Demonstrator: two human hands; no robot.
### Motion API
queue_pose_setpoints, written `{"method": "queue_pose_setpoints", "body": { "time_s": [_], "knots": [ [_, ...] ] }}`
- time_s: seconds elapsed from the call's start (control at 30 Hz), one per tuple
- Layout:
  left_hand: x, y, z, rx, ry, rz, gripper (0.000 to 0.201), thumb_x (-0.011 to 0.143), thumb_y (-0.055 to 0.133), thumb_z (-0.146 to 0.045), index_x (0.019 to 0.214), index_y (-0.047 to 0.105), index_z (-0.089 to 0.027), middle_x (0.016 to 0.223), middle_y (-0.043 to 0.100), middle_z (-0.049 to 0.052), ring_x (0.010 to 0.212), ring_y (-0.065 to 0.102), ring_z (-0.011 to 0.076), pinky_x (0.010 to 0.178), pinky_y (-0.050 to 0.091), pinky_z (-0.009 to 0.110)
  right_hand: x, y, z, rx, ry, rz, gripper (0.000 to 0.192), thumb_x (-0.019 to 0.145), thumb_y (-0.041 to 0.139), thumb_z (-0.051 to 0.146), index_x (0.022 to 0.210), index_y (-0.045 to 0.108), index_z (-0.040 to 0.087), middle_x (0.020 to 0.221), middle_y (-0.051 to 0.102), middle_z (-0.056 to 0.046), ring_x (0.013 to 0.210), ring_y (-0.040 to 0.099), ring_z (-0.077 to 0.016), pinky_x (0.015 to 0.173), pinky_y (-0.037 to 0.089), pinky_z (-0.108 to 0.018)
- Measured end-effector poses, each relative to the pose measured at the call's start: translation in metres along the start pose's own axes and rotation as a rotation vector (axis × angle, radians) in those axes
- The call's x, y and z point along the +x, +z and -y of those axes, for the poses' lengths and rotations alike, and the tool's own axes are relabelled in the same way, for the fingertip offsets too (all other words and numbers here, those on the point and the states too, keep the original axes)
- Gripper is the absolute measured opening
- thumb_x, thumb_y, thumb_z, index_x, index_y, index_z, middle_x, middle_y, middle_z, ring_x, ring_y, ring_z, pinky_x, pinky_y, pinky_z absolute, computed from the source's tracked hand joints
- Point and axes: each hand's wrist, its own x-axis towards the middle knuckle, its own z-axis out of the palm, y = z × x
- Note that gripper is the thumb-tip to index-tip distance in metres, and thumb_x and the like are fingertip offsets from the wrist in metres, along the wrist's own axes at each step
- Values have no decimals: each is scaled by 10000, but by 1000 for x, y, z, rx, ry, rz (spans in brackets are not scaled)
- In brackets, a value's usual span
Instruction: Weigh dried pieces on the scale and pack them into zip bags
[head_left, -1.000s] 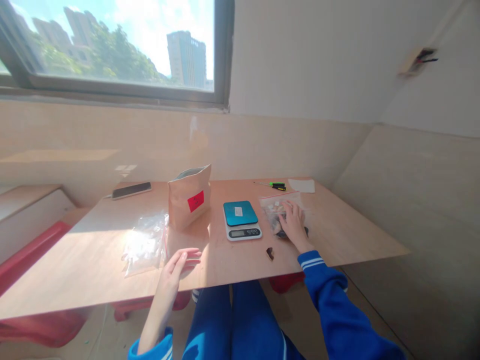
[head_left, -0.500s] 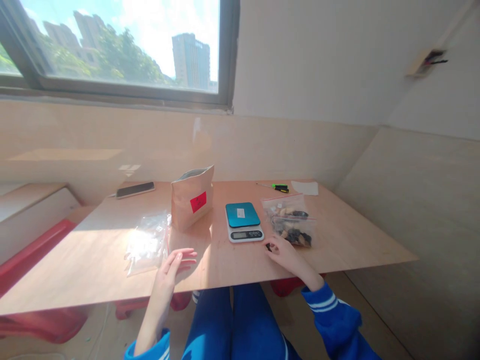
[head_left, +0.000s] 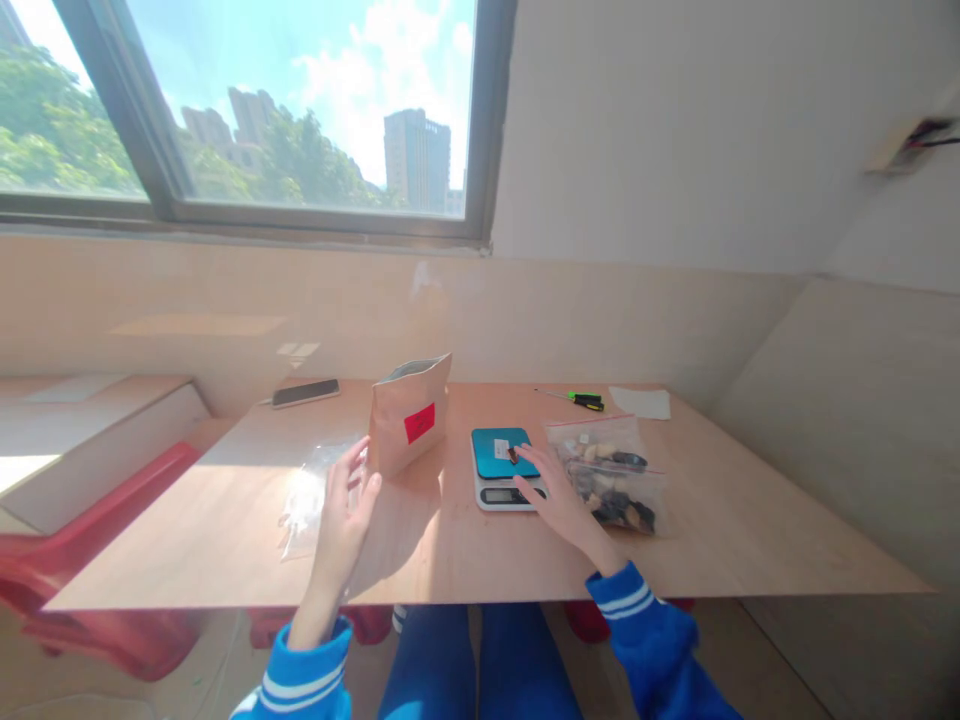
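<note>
My right hand reaches over the small kitchen scale with a teal platform. Its fingertips pinch a small dark piece just above the platform. To the right of that hand lies a clear zip bag filled with dark and pale bits. My left hand hovers open, fingers apart, over the table. It is beside a flat stack of clear plastic bags and just in front of an upright brown paper pouch with a red label.
A phone lies at the table's back left. A green-handled screwdriver and a white sheet lie at the back right. A red seat stands left under the table, walls close behind and to the right.
My right hand left the zip bag, picked the dark piece off the table's front edge and carried it onto the scale. My left hand rose toward the pouch. The camera shifted left.
</note>
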Motion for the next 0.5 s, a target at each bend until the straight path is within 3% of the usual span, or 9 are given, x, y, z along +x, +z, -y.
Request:
{"method": "queue_pose_setpoints", "body": {
  "time_s": [0.13,0.2,0.3,0.4,0.5],
  "knots": [
    [68,11,-27,115,227,-191,531,863,533,-419,1351,472,-220,1407,482,121,1308,452,257,1113,328,429,-40,-25,21,55,-20,69,357,930,492,351,1272,559,271,1363,548,-91,1300,483,-237,1111,377,-463],
    [102,17,-39,137,208,-153,486,878,500,-439,1288,544,-181,1353,551,138,1277,493,265,1096,343,427,-48,-34,33,66,-16,99,324,939,480,341,1240,579,271,1356,553,-87,1292,491,-233,1110,380,-465],
    [135,25,-48,139,106,9,434,851,523,-438,1129,662,-134,1177,685,156,1137,611,282,1013,425,411,-43,-41,53,92,-34,148,306,952,462,319,1231,577,270,1352,554,-79,1294,486,-218,1119,374,-461],
    [136,27,-50,133,80,123,341,778,615,-409,963,738,-151,997,762,124,992,684,278,916,495,377,-25,-39,78,113,-73,173,308,955,461,304,1245,560,275,1367,541,-69,1314,467,-209,1127,368,-458],
    [110,28,-53,106,88,169,355,791,594,-430,970,751,-167,1022,764,105,991,693,265,890,516,356,-2,-28,103,128,-136,141,316,961,455,290,1265,537,271,1376,537,-63,1324,458,-198,1134,364,-445]
  ]
}}
